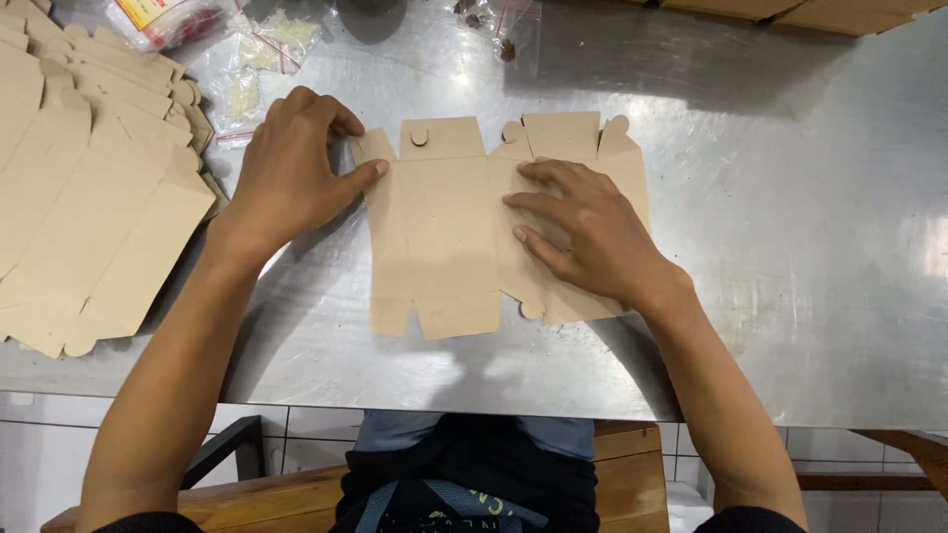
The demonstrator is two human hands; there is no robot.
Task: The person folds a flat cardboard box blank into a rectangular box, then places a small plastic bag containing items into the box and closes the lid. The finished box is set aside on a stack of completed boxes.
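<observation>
flat box blank lies between two hands, long side running left to right

the cardboard box blank (pixel 444 232) lies flat and unfolded on the metal table (pixel 790 247), in the middle of the frame. its long axis goes from left to right across the picture, with small flaps and round tabs along its upper and lower edges.

the left hand (pixel 291 168) is at the left end of the blank, toward the upper left. its fingers are bent and close together; the thumb and the fingertips touch the small flap at the upper left corner, but i cannot tell if they pinch it or only press on it.

the right hand (pixel 592 232) lies on top of the right half of the blank. it is open, fingers spread and pointing to the left, palm down, pressing the cardboard flat; it grips nothing. so this hand covers more of the blank, and the left one meets only its edge.

at the left side of the frame is a stack of the same cardboard blanks (pixel 89 188). in the upper left are small plastic bags (pixel 262 59) with light-coloured contents.
</observation>
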